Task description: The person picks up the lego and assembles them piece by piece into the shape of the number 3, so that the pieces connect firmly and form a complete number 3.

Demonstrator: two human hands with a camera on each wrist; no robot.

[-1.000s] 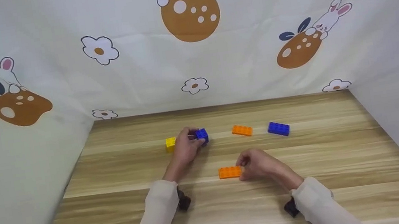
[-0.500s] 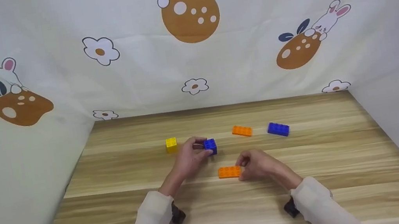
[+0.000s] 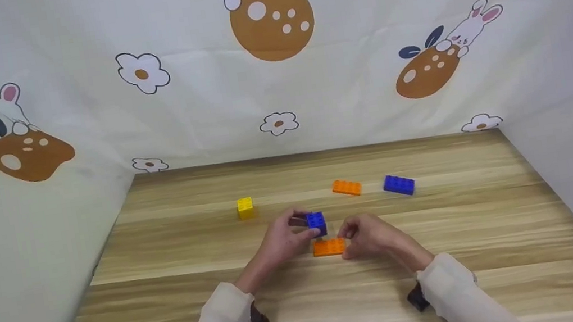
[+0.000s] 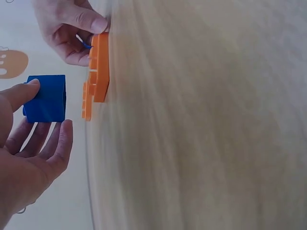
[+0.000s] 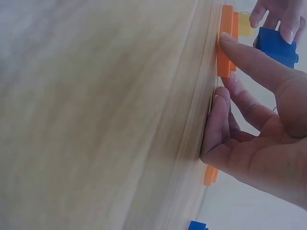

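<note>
My left hand (image 3: 286, 240) pinches a square blue toy brick (image 3: 316, 224) between thumb and fingers. In the left wrist view that blue brick (image 4: 47, 98) is held up off the table, studs turned away from the wood. Just in front of it lies a flat orange eight-stud brick (image 3: 329, 247) on the table. My right hand (image 3: 373, 236) grips this orange brick by its right end, thumb on the near side and index finger on the far side. The right wrist view shows the thumb pressed to the orange brick's side (image 5: 224, 57), the other fingers curled beside it.
A yellow square brick (image 3: 245, 208) stands at the back left. Behind my hands lie a second orange flat brick (image 3: 346, 187) and a blue oblong brick (image 3: 399, 184). A patterned cloth (image 3: 199, 111) walls the wooden table (image 3: 433, 156) at the back and sides.
My left hand has carried the blue brick rightward and toward me, from beside the yellow brick to just behind the orange one. The right hand has stayed on the orange brick.
</note>
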